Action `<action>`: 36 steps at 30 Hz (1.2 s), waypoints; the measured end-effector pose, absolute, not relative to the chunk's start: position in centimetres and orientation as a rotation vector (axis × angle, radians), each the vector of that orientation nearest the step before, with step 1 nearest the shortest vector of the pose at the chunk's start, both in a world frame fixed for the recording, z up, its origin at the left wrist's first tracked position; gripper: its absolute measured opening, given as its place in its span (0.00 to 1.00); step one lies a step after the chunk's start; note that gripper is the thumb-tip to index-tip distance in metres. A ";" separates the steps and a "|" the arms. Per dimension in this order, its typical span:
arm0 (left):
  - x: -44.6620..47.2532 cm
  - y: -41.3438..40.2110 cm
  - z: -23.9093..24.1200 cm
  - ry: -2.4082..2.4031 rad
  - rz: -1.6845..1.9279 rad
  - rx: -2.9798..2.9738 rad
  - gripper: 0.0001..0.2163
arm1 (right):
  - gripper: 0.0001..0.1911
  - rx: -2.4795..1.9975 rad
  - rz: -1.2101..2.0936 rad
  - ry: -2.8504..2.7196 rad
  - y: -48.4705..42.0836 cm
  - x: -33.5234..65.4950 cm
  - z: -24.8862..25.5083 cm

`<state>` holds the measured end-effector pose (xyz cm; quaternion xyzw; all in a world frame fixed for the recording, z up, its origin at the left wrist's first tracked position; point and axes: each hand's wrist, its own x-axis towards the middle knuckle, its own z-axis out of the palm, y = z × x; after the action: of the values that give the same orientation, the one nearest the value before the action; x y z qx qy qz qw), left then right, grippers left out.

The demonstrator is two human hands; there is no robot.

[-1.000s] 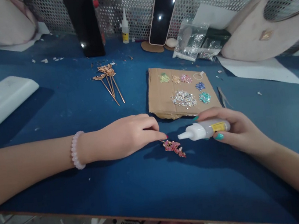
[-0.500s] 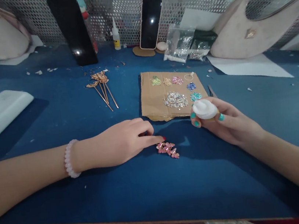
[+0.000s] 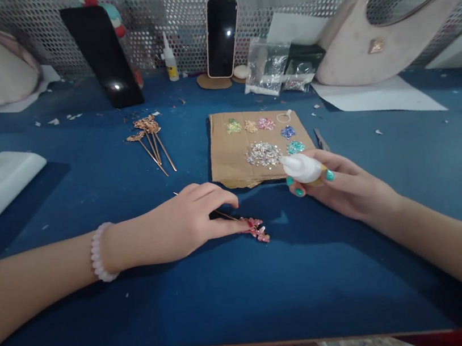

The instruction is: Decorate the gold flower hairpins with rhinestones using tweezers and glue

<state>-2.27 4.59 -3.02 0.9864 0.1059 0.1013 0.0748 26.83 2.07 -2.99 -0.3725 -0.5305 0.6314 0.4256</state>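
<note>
Head camera: mounted on the head; faces forward and down across the blue table [image 3: 168, 308]; left hand [image 3: 194, 218] and right hand [image 3: 339, 180] lie at close range, mid-frame; perforated panel [image 3: 186, 24] closes the far field; table's near edge crosses the bottom.

one hairpin [image 3: 259, 232] lies before the cardboard [image 3: 227, 159] (more hairpins [image 3: 148, 125] left).

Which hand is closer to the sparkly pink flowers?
Left. The left hand has a fingertip at the pink flowers; the right hand is apart, farther right, holding a bottle.
</note>
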 end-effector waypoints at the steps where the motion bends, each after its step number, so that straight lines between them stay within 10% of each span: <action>1: -2.3 4.6 -3.0 0.324 0.284 2.957 0.18 | 0.15 -0.934 1.576 -1.327 2.1 26.8 -2.9; 36: -1.7 4.5 -2.8 0.297 0.195 3.074 0.23 | 0.13 -0.943 1.590 -1.338 1.9 26.8 -2.6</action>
<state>-1.75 4.46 -2.79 0.9931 0.0959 0.0631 0.0233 26.77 1.91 -2.61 -0.3757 -0.5331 0.6333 0.4167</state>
